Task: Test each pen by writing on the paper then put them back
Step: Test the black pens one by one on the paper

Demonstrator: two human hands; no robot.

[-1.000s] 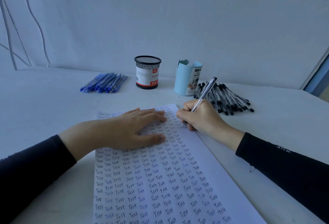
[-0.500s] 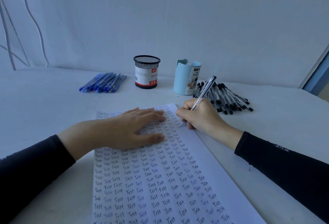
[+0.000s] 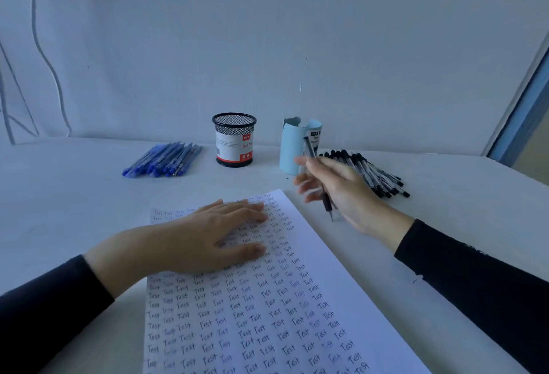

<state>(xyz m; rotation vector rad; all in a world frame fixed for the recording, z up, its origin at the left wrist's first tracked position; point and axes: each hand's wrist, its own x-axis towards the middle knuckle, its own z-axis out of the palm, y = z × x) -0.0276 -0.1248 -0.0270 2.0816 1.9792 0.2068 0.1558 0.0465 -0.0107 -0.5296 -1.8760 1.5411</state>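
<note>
A white sheet of paper (image 3: 300, 299) covered with rows of the word "Test" lies on the table in front of me. My left hand (image 3: 208, 237) rests flat on its upper part, fingers straight. My right hand (image 3: 335, 189) is lifted off the paper to the right of the sheet's top corner, blurred, and holds a black pen (image 3: 318, 177) nearly upright, tip pointing down. A pile of black pens (image 3: 374, 173) lies just behind that hand. A pile of blue pens (image 3: 165, 159) lies at the back left.
A black mesh pen cup (image 3: 234, 139) with a red and white label stands at the back centre. A light blue holder (image 3: 292, 147) stands to its right, close to my right hand. The white table (image 3: 74, 195) meets a white wall behind.
My right hand has lifted the pen off the paper and swung right and back toward the black pens, its fingers loosening. My left hand has stayed flat on the paper.
</note>
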